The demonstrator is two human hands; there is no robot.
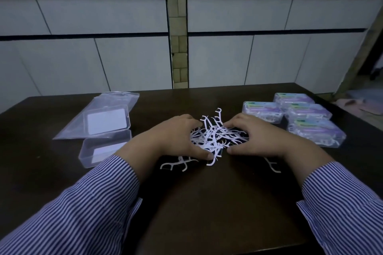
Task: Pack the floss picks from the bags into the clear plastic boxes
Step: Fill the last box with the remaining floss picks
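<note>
A loose pile of white floss picks point(213, 136) lies in the middle of the dark table point(207, 203). My left hand point(176, 138) cups the pile from the left, and my right hand point(257, 138) cups it from the right; the fingers of both curve around the picks and touch them. A few stray picks point(176, 164) lie nearer to me, and one more pick point(273, 166) sits under my right wrist. An open clear plastic box point(103, 134) stands at the left, its lid hinged back. An empty clear bag point(112, 99) lies flat behind it.
Several closed boxes point(300, 118) filled with floss picks, with coloured labels, are grouped at the right of the table. A tiled wall rises behind the table's far edge. My striped sleeves cover the table's near corners.
</note>
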